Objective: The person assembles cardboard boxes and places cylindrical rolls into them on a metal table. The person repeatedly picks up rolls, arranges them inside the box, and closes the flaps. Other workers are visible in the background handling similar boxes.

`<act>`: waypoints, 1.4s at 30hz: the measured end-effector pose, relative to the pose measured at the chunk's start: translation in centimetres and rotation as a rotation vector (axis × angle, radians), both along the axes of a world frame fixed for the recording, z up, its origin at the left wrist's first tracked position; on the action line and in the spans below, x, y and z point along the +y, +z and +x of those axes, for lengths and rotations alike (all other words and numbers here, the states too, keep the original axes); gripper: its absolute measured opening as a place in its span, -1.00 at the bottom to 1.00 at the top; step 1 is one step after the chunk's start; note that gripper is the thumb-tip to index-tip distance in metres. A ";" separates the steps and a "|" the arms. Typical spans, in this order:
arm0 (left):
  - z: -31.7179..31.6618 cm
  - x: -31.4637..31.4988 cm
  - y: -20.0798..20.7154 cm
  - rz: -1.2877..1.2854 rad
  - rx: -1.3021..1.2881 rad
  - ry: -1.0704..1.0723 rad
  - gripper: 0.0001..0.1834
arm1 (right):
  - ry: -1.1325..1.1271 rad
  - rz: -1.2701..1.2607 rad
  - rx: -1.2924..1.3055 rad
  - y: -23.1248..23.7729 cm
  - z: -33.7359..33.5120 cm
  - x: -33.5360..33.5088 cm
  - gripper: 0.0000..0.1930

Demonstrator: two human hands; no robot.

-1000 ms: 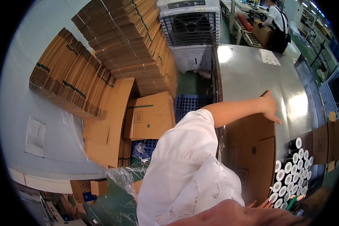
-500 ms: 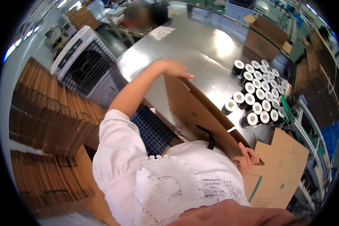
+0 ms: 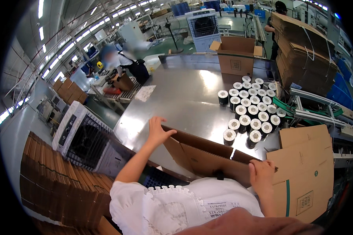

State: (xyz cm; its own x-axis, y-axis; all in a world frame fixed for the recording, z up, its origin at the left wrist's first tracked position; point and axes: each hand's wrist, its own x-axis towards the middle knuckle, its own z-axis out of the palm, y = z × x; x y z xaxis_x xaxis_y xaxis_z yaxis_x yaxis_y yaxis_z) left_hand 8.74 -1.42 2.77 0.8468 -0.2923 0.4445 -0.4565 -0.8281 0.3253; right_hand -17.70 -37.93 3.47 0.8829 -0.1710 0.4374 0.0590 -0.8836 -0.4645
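Currently held between both hands: brown corrugated cardboard carton, partly unfolded point(image 3: 208, 154), at the near edge of the bare stainless-steel table point(image 3: 184, 98). Long axis of carton: running left to right across the front of the body, far-left end raised onto the table, near-right end lower and close to the torso.

Left hand point(image 3: 157, 131): arm extended forward, palm down on the far-left top corner of the carton, fingers spread and curled over the edge. Right hand point(image 3: 261, 172): drawn in close to the body, fingers closed over the near-right top edge of the carton, beside a loose flap. Right hand nearer to the body; left hand nearer to the table centre. Carton therefore directly between the hands, touching both.

Carton interior: open towards the wearer, nothing visible inside; lower part hidden behind the white garment.

Beyond the carton, on the right half of the table: cluster of black cylindrical rolls with white end faces point(image 3: 251, 107), standing upright, packed side by side, nearest ones just beyond the carton's far wall. Farther back on the table: second brown cardboard box, erected, top flaps open point(image 3: 235, 58); contents not discernible.

Right of the right hand: flat brown cardboard sheet with green printed stripe point(image 3: 306, 172). Lower left: stack of flattened brown cartons point(image 3: 47, 184), next to a white air cooler with dark grille point(image 3: 82, 137).
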 end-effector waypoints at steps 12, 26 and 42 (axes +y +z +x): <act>-7.4 -2.0 -2.6 -0.285 -0.224 -0.198 -0.63 | -0.137 -0.297 0.185 3.2 -1.8 -7.4 -0.76; -7.6 -12.8 -10.7 0.515 0.380 -1.088 -0.69 | 0.464 0.104 1.302 -1.5 6.3 -4.9 -0.46; -10.0 -13.0 3.6 0.554 0.912 -0.766 -0.39 | 0.366 0.835 0.944 -6.7 9.2 -7.9 -0.57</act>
